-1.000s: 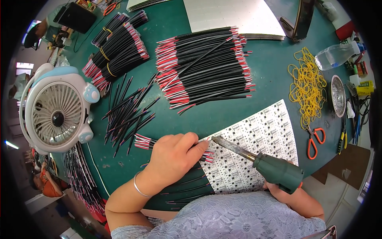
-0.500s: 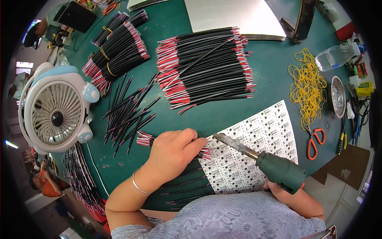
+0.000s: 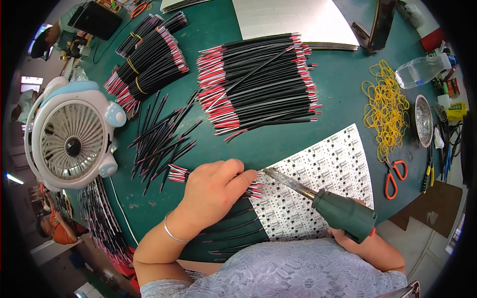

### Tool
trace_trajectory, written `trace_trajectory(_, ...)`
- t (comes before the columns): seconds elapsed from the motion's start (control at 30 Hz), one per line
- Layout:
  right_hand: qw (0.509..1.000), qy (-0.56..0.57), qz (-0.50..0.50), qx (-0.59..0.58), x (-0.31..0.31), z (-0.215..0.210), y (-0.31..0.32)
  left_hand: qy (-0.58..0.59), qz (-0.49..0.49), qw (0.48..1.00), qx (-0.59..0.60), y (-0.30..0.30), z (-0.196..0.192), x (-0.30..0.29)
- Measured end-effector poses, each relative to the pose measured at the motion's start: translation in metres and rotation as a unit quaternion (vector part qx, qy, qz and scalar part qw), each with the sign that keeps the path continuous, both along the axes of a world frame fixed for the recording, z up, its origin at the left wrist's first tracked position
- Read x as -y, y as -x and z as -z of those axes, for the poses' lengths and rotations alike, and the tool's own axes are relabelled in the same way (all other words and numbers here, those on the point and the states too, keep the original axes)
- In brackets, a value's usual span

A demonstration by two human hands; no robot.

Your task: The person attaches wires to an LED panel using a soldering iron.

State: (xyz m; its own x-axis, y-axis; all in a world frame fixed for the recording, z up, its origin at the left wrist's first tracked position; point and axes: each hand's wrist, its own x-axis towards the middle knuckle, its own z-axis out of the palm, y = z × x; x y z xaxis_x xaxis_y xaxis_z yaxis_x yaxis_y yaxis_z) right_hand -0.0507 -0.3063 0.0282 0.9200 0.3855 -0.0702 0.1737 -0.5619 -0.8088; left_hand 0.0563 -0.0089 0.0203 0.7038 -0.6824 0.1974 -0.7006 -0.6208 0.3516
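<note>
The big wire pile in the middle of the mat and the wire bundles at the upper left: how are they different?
The big wire pile lies unbound, in a wide flat row; the wire bundles are tied with yellow bands. The pile lies nearly level across the mat, while the bundles slant diagonally. The pile holds visibly more wires. Both are black wires with red and white ends.
</note>
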Motion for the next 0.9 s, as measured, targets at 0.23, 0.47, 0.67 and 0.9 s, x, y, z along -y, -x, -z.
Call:
trace_trajectory(0.23,0.999,0.004,-0.021,-0.029,0.006,0.004,0.005,-0.015,0.005,1.0,-0.006,0.017,-0.011,0.001)
trace_trajectory(0.47,0.992,-0.046,0.043,-0.105,0.006,0.007,0.013,-0.033,-0.022,0.999,-0.012,0.022,-0.006,0.004)
trace_trajectory(0.67,0.994,-0.041,0.007,-0.096,0.005,0.006,0.008,-0.032,-0.023,0.999,-0.022,0.022,0.0,0.004)
trace_trajectory(0.9,0.997,-0.034,0.014,-0.061,-0.004,-0.001,0.004,-0.045,-0.024,0.998,-0.023,0.022,-0.003,0.005)
